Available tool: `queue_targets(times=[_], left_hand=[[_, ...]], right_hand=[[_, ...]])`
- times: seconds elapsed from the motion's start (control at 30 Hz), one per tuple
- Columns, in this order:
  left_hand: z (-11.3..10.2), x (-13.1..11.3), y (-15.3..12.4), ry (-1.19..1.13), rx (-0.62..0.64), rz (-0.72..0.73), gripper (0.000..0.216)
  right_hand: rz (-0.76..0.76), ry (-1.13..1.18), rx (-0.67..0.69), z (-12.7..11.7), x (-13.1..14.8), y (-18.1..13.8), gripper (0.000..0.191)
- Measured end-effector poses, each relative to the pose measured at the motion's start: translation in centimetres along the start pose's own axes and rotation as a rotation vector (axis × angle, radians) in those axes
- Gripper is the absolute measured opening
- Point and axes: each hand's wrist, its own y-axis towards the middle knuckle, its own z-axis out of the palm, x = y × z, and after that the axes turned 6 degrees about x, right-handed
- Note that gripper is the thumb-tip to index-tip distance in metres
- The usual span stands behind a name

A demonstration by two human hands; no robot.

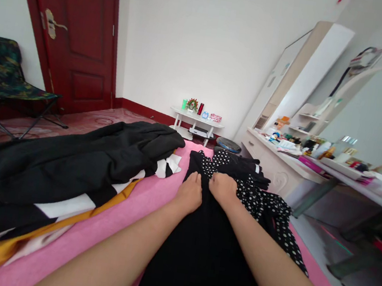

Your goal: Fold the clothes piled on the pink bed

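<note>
A long black garment (207, 257) stretches from between my hands down toward my body. My left hand (191, 191) is closed on its left edge, fingers curled into the cloth. On the other edge, my right hand (222, 188) makes a fist around the same black fabric. Beside and beyond the right hand lies black cloth with white polka dots (251, 193); whether it belongs to the same garment I cannot tell. Under everything is a pink bed cover (155, 204).
A pile of dark clothes (69, 160) with white and mustard pieces lies on the left. A folding chair (10, 72) stands by the red door (76, 20). At the right is a dressing table (283, 160) crowded with bottles; a small white table (197, 117) stands against the wall.
</note>
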Motion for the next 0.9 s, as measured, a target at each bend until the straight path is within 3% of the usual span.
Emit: queue_targets(times=[0.1,0.17,0.27,0.37,0.43,0.53,0.6,0.7,0.73,0.8,0.9], left_hand=[[0.0,-0.1,-0.1,0.040,-0.010,0.006,0.056],[0.0,-0.1,-0.1,0.059,-0.006,0.022,0.056],[0.0,0.0,-0.1,0.073,0.006,0.035,0.058],[-0.1,0.0,-0.2,0.090,0.044,0.057,0.057],[-0.2,0.1,-0.3,0.093,0.077,0.060,0.056],[-0.5,0.1,-0.4,0.074,0.111,0.041,0.053],[-0.6,0.1,-0.4,0.064,0.120,0.038,0.052],[-0.5,0.1,-0.4,0.060,0.118,0.029,0.051],[-0.4,0.0,-0.4,0.060,0.116,0.026,0.051],[-0.2,0.0,-0.3,0.060,0.112,0.019,0.051],[-0.1,0.0,-0.3,0.072,0.099,0.021,0.051]], right_hand=[[-0.213,0.117,-0.140,0.0,-0.4,3.0,0.034],[-0.307,0.178,-0.093,1.2,-1.1,4.3,0.041],[-0.169,0.215,0.166,4.2,-2.3,5.3,0.044],[-0.071,0.227,0.256,5.8,-2.9,5.8,0.044],[-0.087,0.223,0.257,5.3,-3.1,6.1,0.041],[-0.110,0.213,0.246,2.6,-4.5,5.6,0.033],[-0.009,0.183,0.135,0.5,-6.8,4.6,0.028],[0.337,0.084,-0.075,-1.3,-11.7,2.4,0.029],[0.440,0.058,-0.075,-1.4,-13.2,1.6,0.031],[0.559,0.087,0.058,-0.9,-15.6,0.1,0.039],[0.565,0.264,0.188,0.6,-17.1,-1.7,0.038]])
